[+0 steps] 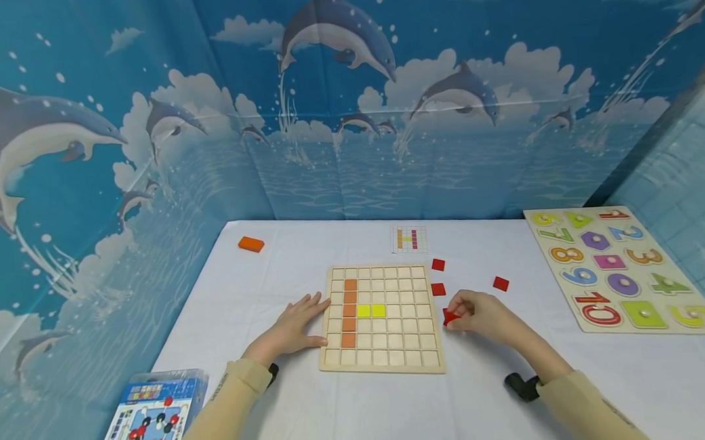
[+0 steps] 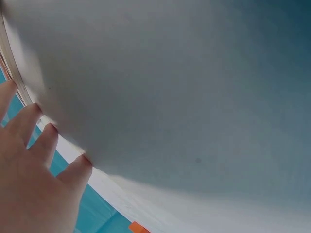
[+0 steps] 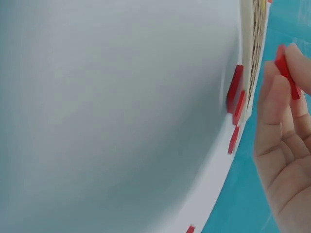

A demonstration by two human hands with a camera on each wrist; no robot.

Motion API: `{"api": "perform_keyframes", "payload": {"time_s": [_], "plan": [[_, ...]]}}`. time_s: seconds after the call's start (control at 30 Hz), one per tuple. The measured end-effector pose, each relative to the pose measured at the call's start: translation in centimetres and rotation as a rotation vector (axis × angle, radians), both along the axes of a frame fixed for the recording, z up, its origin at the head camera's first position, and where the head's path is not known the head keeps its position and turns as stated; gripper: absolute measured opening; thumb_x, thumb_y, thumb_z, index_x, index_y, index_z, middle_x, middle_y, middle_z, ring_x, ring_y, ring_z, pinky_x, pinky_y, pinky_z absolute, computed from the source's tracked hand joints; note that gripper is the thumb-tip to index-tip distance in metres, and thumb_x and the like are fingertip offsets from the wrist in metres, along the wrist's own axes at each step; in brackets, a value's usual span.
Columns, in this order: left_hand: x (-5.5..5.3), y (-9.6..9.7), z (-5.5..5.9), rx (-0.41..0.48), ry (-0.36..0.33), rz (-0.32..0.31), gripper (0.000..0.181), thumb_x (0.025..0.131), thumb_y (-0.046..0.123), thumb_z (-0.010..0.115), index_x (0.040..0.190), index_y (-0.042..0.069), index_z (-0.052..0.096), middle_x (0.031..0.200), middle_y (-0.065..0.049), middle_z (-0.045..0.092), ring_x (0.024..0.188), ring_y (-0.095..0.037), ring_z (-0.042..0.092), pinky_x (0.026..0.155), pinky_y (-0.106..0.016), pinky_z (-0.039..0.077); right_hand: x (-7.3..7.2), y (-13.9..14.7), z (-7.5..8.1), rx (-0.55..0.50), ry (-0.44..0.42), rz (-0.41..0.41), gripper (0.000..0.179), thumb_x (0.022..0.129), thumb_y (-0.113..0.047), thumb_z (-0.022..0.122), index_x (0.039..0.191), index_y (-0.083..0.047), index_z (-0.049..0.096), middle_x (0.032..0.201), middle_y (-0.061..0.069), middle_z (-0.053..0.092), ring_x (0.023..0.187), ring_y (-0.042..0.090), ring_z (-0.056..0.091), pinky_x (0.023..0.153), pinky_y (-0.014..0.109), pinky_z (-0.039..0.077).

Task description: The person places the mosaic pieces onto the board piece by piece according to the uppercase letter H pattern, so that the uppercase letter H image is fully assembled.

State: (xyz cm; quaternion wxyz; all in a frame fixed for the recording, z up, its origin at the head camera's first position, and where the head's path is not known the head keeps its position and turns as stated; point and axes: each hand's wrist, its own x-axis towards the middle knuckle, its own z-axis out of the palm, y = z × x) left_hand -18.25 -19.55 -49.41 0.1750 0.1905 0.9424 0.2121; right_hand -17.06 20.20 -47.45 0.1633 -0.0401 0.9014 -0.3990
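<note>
A wooden grid board (image 1: 396,341) lies flat on the table. In its grid, a column of several orange tiles (image 1: 348,324) stands at the left, with two yellow tiles (image 1: 378,311) beside it in one row. My left hand (image 1: 295,327) has its fingers spread, fingertips at the board's left edge. Just off the right edge, my right hand (image 1: 481,316) pinches a red tile (image 3: 287,73) between thumb and fingers, tilted up in the right wrist view. More red tiles (image 1: 437,289) lie along that edge, one of them (image 3: 234,89) largely covered by the hand in the head view.
A pattern card (image 1: 409,239) lies behind the board. Another red tile (image 1: 500,283) sits farther right, and an orange block (image 1: 250,244) at the back left. A number-and-shape puzzle board (image 1: 608,261) fills the right side; a blue box (image 1: 154,412) stands front left.
</note>
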Motion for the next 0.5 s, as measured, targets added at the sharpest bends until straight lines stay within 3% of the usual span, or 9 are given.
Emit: {"api": "perform_keyframes", "payload": {"time_s": [0.27, 0.5], "plan": [[-0.1, 0.0, -0.1, -0.002, 0.002, 0.002, 0.084, 0.085, 0.036, 0.076, 0.155, 0.021, 0.033, 0.164, -0.01, 0.022, 0.153, -0.033, 0.015, 0.123, -0.059, 0.011, -2.9, -2.8, 0.3, -0.139, -0.019, -0.111, 0.034, 0.085, -0.023, 0.078, 0.109, -0.004, 0.064, 0.092, 0.006, 0.066, 0.077, 0.017, 0.063, 0.071, 0.027, 0.056], [0.0, 0.0, 0.0, -0.008, 0.002, 0.0, 0.084, 0.085, 0.037, 0.076, 0.155, 0.02, 0.033, 0.164, -0.01, 0.022, 0.153, -0.033, 0.015, 0.123, -0.058, 0.011, -5.4, -5.8, 0.7, -0.233, -0.033, -0.174, 0.029, 0.09, -0.019, 0.072, 0.112, -0.003, 0.065, 0.096, 0.008, 0.069, 0.078, 0.019, 0.065, 0.072, 0.029, 0.056]]}}
